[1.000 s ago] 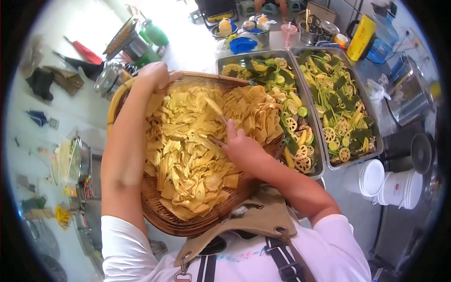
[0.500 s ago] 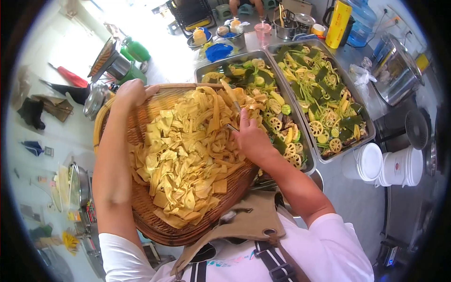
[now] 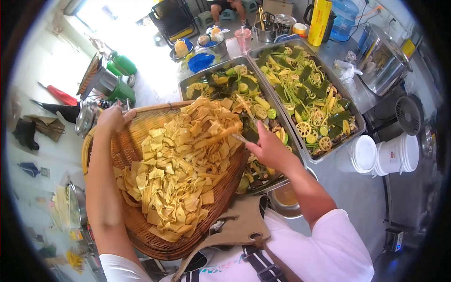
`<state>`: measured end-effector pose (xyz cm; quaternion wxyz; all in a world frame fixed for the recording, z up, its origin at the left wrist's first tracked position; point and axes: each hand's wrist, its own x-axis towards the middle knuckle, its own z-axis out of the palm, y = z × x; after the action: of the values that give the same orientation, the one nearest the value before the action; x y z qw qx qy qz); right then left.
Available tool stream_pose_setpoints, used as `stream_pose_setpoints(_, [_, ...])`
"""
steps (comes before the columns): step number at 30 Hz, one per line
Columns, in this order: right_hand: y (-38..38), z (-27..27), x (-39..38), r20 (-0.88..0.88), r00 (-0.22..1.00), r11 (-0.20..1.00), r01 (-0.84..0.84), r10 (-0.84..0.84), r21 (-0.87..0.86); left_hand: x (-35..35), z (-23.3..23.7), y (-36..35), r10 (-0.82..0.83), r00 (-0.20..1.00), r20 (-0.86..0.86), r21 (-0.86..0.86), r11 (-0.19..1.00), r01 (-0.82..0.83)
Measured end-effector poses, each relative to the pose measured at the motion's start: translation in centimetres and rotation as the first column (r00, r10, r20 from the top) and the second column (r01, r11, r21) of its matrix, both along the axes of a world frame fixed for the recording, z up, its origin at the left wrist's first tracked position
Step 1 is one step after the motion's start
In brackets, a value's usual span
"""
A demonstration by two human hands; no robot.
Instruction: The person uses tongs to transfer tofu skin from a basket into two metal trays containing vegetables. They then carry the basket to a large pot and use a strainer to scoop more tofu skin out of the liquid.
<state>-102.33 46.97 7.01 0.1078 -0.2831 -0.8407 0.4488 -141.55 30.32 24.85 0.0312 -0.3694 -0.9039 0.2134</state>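
Observation:
A woven bamboo basket (image 3: 123, 149) is tilted in front of me, heaped with yellow tofu skin pieces (image 3: 174, 174). My left hand (image 3: 115, 118) is closed around its far left rim. In my right hand (image 3: 271, 146) are metal tongs (image 3: 242, 138), whose two arms spread around tofu skin strips at the basket's right edge. Beside and partly under the basket lies a metal tray (image 3: 211, 70) of lotus root slices, kelp and other vegetables. A second metal tray (image 3: 338, 149) of similar vegetables adjoins it on the right.
White lidded buckets (image 3: 363, 154) stand right of the trays, near a black fan (image 3: 408, 115) and a large steel pot (image 3: 383, 61). A round metal bowl (image 3: 287, 199) sits below the trays. Behind are a pink cup (image 3: 243, 40), a yellow box (image 3: 320, 21) and a seated person's legs (image 3: 229, 10).
The basket and my left hand have shifted left and nearer in view. My right hand has moved slightly right and down, and the tongs' arms show more clearly around the tofu skin.

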Motion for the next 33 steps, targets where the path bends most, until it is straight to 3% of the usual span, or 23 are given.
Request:
stream_pose_setpoints(4, [-1.4, 2.9, 2.9, 0.156, 0.976, 0.988, -0.153, 0.154, -0.018, 0.5, 0.4, -0.2, 0.073, 0.997, 0.025, -0.018, 0.997, -0.072])
stream_pose_setpoints(7, [-2.9, 2.4, 1.9, 0.252, 0.921, 0.941, -0.328, 0.298, 0.086, -0.3, 0.0, -0.6, 0.073, 0.996, 0.053, -0.028, 0.997, -0.071])
stream_pose_setpoints(12, [-5.5, -2.0, -3.6, 0.236, 0.934, 0.910, -0.326, 0.268, 0.257, 0.0, -0.2, -0.5, 0.084, 0.996, 0.030, -0.033, 0.996, -0.083])
stream_pose_setpoints(18, [-4.1, -3.9, -6.8, 0.140, 0.979, 0.918, -0.190, 0.150, 0.349, -0.4, -0.1, -1.0, 0.017, 1.000, 0.002, -0.002, 1.000, -0.017])
stream_pose_setpoints(21, [-3.2, -4.4, -6.6, 0.144, 0.984, 0.910, -0.154, 0.106, 0.385, 1.3, 1.2, -0.5, 0.068, 0.998, -0.003, -0.007, 0.998, -0.068])
stream_pose_setpoints(33, [1.6, -6.3, -2.7, 0.039, 0.987, 0.983, 0.154, -0.159, 0.102, 1.8, 1.8, -0.2, 0.092, 0.996, 0.015, -0.013, 0.996, -0.092])
